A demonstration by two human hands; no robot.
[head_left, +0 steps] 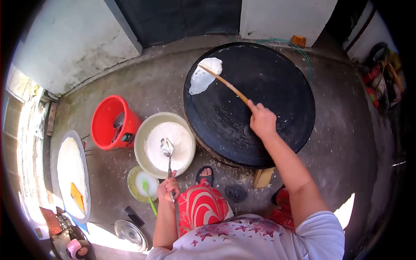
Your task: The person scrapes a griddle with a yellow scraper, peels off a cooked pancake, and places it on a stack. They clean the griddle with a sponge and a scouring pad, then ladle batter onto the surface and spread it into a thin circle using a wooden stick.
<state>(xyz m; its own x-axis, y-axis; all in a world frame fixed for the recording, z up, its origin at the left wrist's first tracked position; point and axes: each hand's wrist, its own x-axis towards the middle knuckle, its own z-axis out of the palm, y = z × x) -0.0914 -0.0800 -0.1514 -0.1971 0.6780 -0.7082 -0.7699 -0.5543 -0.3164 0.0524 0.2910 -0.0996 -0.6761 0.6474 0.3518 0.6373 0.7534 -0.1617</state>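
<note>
In my left hand is the handle of a metal ladle, its bowl smeared white and held over a pale basin of white batter. My right hand is closed round a wooden stick that reaches across a large round black griddle. The stick's far end lies in a patch of white batter near the griddle's upper left edge. Its tip is partly hidden in that batter.
Left of the basin stands a red bucket with utensils inside. A small bowl holds white liquid and a green brush. Further left, an orange scraper lies on a white-topped round board. A metal lid and dark phone lie below.
</note>
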